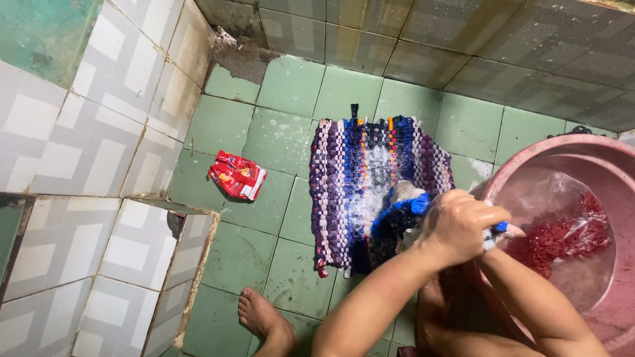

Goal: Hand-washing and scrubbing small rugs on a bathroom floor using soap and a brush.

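A woven rag mat in purple, blue, white and orange checks lies flat on the green tiled floor, its long axis running from the far wall toward the person, with a small dark loop at its far edge. The middle of the mat is covered in white suds.

The near right corner of the mat is folded up and bunched. The left hand is clenched around this blue and white bunch, lifting it just above the rest of the mat. The right hand is hidden behind the left hand; only its forearm shows, so I cannot tell whether it grips anything.

Right of the mat, touching or just beside its lifted corner, stands a large pink basin holding water and a red fabric under the surface.

Left of the mat, apart from it, a crumpled red sachet lies on the floor. Near the mat's near left corner a bare foot rests on the tiles.
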